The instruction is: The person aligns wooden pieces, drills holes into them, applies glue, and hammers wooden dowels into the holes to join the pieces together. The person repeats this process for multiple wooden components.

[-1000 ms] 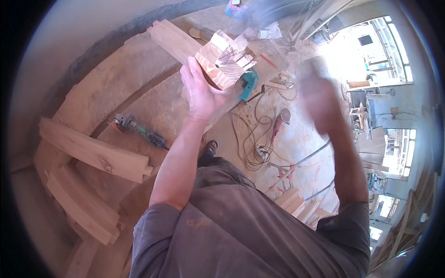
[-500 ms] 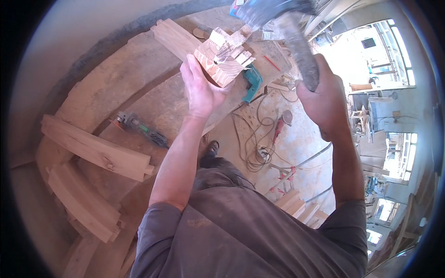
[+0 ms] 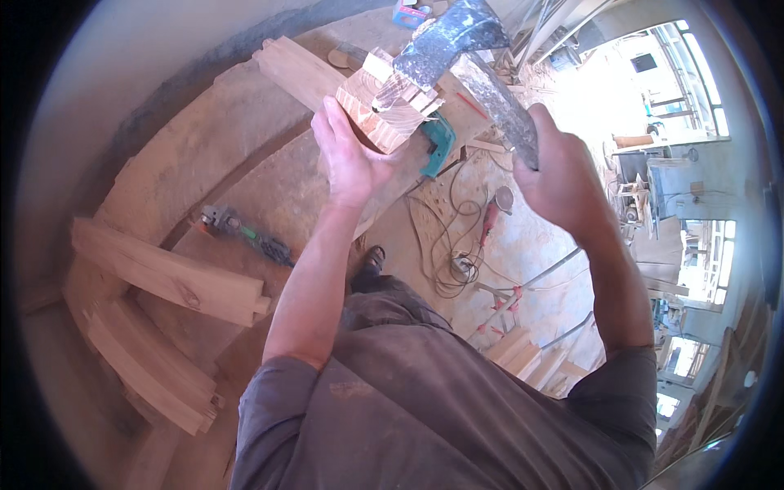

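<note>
My left hand (image 3: 351, 163) is closed around the lower left side of a wooden beam (image 3: 377, 118), whose cut end faces me with growth rings showing. Split, splintered wood stands up from that end. In my right hand (image 3: 563, 175) is the handle of a hatchet (image 3: 449, 45) with a worn, dark blue-grey head. The lower left edge of the head meets the splintered part of the beam's end; whether it is sunk in cannot be seen. Just right of the beam lies a teal power tool (image 3: 438, 147), partly hidden behind the wood.
An angle grinder (image 3: 245, 233) lies on the workbench (image 3: 269, 184). Shaped timbers (image 3: 171, 273) rest at the left. On the floor are a red grinder (image 3: 494, 212) and looped cords (image 3: 449, 245). A red pencil-like stick (image 3: 471, 105) lies beyond the teal tool.
The hatchet has come down and to the left, from a blurred raised position onto the beam's end. My right hand has moved slightly left and down; my left hand keeps its hold.
</note>
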Motion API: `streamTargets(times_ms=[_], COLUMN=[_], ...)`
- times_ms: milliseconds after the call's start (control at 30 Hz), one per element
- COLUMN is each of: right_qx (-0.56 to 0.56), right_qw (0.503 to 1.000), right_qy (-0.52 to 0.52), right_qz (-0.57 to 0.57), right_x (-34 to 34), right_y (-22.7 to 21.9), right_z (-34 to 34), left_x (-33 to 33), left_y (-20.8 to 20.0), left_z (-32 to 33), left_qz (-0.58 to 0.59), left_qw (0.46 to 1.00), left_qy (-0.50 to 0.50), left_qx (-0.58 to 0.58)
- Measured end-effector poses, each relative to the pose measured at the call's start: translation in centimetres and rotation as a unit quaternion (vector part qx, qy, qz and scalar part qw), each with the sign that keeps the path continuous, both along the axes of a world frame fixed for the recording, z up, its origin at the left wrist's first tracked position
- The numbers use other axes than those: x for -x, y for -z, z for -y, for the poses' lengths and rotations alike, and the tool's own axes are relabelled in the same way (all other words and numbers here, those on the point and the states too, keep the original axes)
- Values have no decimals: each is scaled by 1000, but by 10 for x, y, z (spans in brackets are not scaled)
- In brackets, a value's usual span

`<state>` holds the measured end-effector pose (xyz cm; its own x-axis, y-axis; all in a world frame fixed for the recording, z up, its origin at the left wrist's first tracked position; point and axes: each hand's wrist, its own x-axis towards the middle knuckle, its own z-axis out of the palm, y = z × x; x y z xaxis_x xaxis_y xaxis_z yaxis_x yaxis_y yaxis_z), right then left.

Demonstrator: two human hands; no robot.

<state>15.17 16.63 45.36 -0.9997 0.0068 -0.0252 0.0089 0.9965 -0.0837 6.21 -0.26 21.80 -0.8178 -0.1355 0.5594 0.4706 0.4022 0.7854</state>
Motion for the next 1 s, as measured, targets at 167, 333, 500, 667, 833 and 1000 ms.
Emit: streamTargets(times_ms=[167, 333, 500, 667, 833, 1000], right_qx=[87, -1, 112, 43, 104, 99], right_qw=[993, 1000, 991, 998, 992, 992], right_qy=[71, -16, 61, -38, 25, 38], right_qz=[-25, -3, -45, -20, -71, -74], right_x=[1, 3, 0, 3, -5, -2], right_y=[-10, -5, -15, -4, -14, -13], right_z=[16, -3, 16, -3, 6, 18], left_x=[2, -1, 3, 3, -2, -1], left_y=[1, 2, 3, 3, -3, 1], left_z=[2, 1, 1, -1, 0, 0], left_qz=[-19, 4, -12, -3, 33, 29], left_qw=[1000, 1000, 1000, 1000, 999, 999], left_qy=[-4, -3, -9, -6, 5, 6], left_qx=[19, 13, 23, 19, 15, 27])
